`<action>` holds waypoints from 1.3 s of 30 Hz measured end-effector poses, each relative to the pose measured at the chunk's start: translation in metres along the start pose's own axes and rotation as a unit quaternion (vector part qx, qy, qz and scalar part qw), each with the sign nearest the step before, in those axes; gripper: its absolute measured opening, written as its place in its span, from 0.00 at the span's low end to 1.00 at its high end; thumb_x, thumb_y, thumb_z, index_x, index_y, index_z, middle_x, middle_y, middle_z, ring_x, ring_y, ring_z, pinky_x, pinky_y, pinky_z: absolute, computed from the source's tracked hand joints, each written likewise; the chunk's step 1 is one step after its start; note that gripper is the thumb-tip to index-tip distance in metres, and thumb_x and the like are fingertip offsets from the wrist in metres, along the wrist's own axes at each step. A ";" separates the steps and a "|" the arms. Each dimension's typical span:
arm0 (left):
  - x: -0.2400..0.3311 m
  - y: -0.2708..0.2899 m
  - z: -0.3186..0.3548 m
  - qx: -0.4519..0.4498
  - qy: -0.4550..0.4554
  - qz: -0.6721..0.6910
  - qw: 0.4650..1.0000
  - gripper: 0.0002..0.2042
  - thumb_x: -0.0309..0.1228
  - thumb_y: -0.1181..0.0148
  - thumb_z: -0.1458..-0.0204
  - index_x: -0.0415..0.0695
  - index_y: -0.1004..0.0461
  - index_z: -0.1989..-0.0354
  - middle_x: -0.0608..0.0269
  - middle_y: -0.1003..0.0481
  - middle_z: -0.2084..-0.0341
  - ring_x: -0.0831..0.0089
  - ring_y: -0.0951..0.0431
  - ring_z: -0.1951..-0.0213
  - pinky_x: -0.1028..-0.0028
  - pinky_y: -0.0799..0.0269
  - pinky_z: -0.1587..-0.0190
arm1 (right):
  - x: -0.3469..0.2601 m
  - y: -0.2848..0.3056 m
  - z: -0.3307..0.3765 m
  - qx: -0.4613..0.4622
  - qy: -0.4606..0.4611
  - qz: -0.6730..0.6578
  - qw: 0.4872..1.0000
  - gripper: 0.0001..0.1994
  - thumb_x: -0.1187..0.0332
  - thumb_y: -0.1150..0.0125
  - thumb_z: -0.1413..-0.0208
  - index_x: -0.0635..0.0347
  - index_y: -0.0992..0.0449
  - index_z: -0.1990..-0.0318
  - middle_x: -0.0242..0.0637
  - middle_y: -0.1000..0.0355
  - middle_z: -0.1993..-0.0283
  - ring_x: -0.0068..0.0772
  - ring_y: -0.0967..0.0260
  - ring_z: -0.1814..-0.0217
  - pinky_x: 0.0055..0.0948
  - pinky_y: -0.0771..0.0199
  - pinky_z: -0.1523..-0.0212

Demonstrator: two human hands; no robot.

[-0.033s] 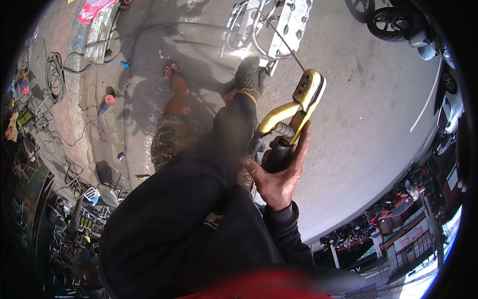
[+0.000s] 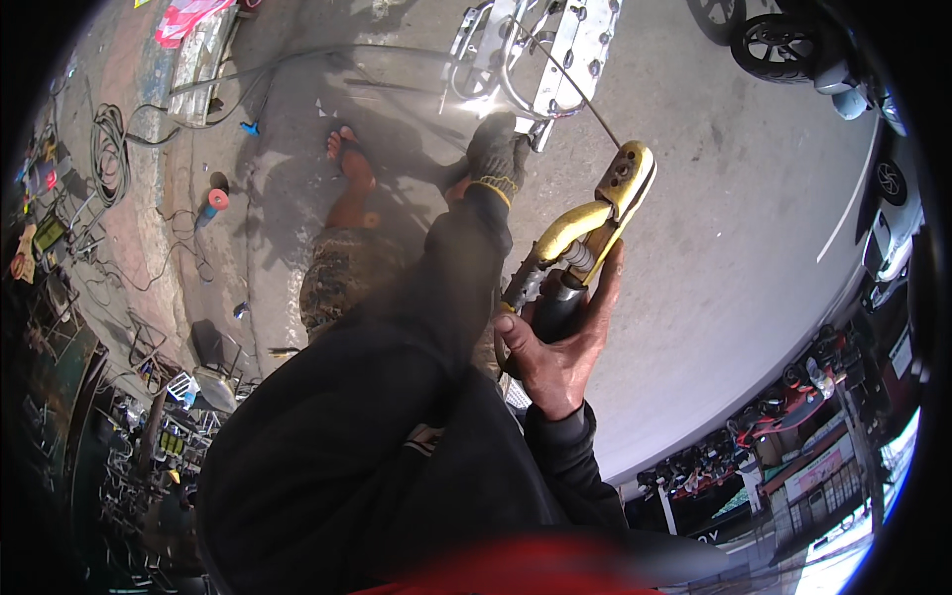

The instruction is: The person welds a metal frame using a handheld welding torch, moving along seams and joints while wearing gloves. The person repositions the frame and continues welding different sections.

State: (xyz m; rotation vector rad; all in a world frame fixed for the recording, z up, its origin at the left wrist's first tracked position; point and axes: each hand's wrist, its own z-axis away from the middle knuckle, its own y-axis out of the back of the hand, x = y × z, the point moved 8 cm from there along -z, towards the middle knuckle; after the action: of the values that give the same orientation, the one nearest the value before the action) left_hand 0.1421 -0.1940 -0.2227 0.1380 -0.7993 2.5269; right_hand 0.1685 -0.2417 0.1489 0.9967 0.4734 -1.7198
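Observation:
A yellow welding electrode holder [image 2: 598, 213] with a black grip sits in my bare right hand [image 2: 565, 362]. My fingers lie along its far side, and my thumb is beside its lever. From its jaw a thin welding rod [image 2: 575, 87] slants up and left, passing over a silvery metal frame [image 2: 570, 59] of slotted bars and curved tubes on the ground. My left hand [image 2: 494, 157], in a dark grey glove with a yellow cuff, is closed at the near end of that frame; its fingertips are partly hidden.
On the left lie coiled cables [image 2: 111, 159], a red-ended cylindrical tool [image 2: 213, 203] and a small blue item [image 2: 250, 128]. My bare foot [image 2: 342, 144] stands left of the glove. A motorcycle wheel [image 2: 778, 48] is at the far right, with parked vehicles along the right rim.
The electrode holder has shifted slightly right and its lever stands farther from the grip. My right thumb has moved a little with it. The gloved left hand and the frame look unmoved.

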 end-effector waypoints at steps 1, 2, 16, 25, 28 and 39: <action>0.020 -0.005 0.001 -0.034 -0.143 -0.167 0.975 0.15 0.27 0.45 0.35 0.47 0.30 0.41 0.62 0.25 0.52 0.69 0.23 0.54 0.69 0.20 0.56 | 0.003 0.004 0.000 0.011 -0.039 -0.056 0.998 0.63 0.68 0.16 0.58 0.60 0.62 0.21 0.50 0.40 0.30 0.42 0.35 0.34 0.39 0.30 0.36; 0.034 -0.016 0.007 -0.050 -0.284 -0.337 0.896 0.14 0.27 0.44 0.35 0.47 0.30 0.42 0.62 0.24 0.53 0.70 0.23 0.55 0.69 0.20 0.57 | 0.004 0.009 0.000 0.024 -0.065 -0.071 0.995 0.63 0.67 0.16 0.57 0.59 0.63 0.21 0.49 0.41 0.31 0.41 0.35 0.35 0.39 0.31 0.36; 0.034 -0.014 0.016 0.005 -0.076 -0.197 0.978 0.15 0.28 0.41 0.39 0.42 0.27 0.45 0.60 0.24 0.53 0.69 0.24 0.53 0.70 0.26 0.50 | -0.016 -0.009 -0.002 0.026 0.190 0.271 0.943 0.64 0.69 0.13 0.65 0.67 0.57 0.22 0.58 0.37 0.30 0.44 0.32 0.33 0.37 0.29 0.35; 0.019 -0.015 0.015 0.016 -0.008 -0.066 0.998 0.15 0.27 0.44 0.38 0.41 0.27 0.44 0.61 0.23 0.55 0.71 0.22 0.55 0.73 0.23 0.52 | 0.001 -0.006 0.003 0.007 0.118 0.227 0.967 0.66 0.64 0.14 0.63 0.69 0.60 0.23 0.57 0.51 0.21 0.47 0.51 0.20 0.40 0.48 0.24; 0.014 -0.008 0.016 0.051 0.028 -0.012 0.998 0.14 0.28 0.45 0.36 0.40 0.26 0.44 0.59 0.22 0.56 0.68 0.21 0.56 0.72 0.20 0.55 | -0.002 -0.004 0.017 -0.003 0.153 0.245 0.957 0.65 0.65 0.14 0.62 0.71 0.61 0.23 0.58 0.51 0.22 0.47 0.49 0.21 0.40 0.46 0.25; 0.028 -0.023 0.028 0.027 0.031 -0.044 0.998 0.12 0.30 0.39 0.39 0.47 0.26 0.48 0.68 0.26 0.59 0.77 0.26 0.60 0.76 0.24 0.59 | -0.010 -0.011 0.005 0.031 0.205 0.280 0.937 0.64 0.67 0.13 0.65 0.73 0.57 0.24 0.61 0.35 0.32 0.48 0.30 0.34 0.37 0.29 0.35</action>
State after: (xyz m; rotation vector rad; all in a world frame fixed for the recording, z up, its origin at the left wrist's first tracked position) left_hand 0.1269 -0.1821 -0.1814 0.1091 -0.6852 2.4581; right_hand 0.1580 -0.2354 0.1581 1.3907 0.3508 -1.0208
